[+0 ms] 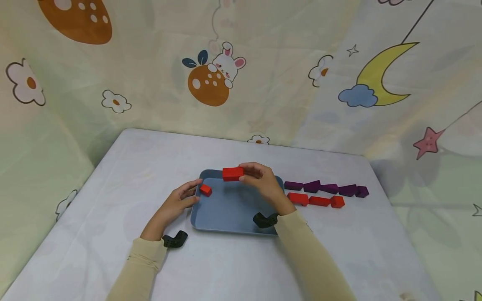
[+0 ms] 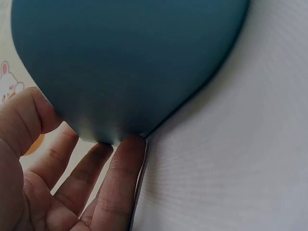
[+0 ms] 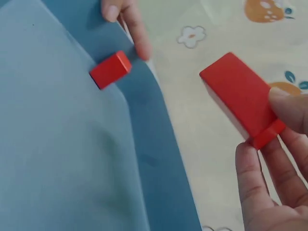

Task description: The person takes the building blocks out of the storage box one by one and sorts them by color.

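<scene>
My right hand (image 1: pixel 262 181) pinches a red rectangular block (image 3: pixel 240 94) above the far part of a blue tray (image 1: pixel 229 211). In the right wrist view, thumb and fingertips hold one end, where a short red step shows; the other end sticks out free. On the tray floor, near its left wall, lies a smaller red block (image 1: pixel 205 190). My left hand (image 1: pixel 174 205) is at the tray's left side, with fingers spread along the rim. From the left wrist, its fingertips (image 2: pixel 127 147) touch the tray's outer wall.
Right of the tray, several purple blocks (image 1: pixel 329 188) lie in a row on the white table (image 1: pixel 222 267). In front of them runs a shorter row of red blocks (image 1: pixel 319 201). A patterned cloth (image 1: pixel 278 83) hangs behind and beside the table.
</scene>
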Demonstrator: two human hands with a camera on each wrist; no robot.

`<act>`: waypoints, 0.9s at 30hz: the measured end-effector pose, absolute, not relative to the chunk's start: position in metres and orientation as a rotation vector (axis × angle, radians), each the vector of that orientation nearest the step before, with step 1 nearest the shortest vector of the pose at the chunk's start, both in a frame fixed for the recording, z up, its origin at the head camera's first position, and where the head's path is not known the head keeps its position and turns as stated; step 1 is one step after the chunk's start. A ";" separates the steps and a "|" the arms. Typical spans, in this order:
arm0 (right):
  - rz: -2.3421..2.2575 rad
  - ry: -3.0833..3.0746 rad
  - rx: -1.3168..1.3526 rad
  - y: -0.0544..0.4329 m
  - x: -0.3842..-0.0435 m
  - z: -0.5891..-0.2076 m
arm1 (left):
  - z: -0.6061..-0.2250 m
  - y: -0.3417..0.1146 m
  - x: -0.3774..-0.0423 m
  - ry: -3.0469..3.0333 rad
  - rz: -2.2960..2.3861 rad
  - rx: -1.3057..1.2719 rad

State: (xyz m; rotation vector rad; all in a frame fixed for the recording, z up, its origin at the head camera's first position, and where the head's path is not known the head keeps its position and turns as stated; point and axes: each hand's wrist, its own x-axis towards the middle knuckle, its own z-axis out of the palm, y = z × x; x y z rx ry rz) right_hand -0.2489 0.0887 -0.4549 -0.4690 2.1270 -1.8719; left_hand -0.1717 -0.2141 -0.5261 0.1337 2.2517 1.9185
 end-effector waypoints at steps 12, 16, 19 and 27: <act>-1.972 2.207 -0.451 0.156 -0.240 -0.454 | -0.526 -0.214 -0.171 2.250 1.917 0.146; -1.957 2.288 -0.396 0.185 -0.236 -0.454 | -0.526 -0.213 -0.171 2.240 1.922 0.145; -1.947 2.347 -0.366 0.207 -0.232 -0.453 | -0.525 -0.212 -0.170 2.235 1.926 0.146; -1.882 2.547 -0.336 0.261 -0.220 -0.452 | -0.524 -0.212 -0.170 2.245 1.902 0.102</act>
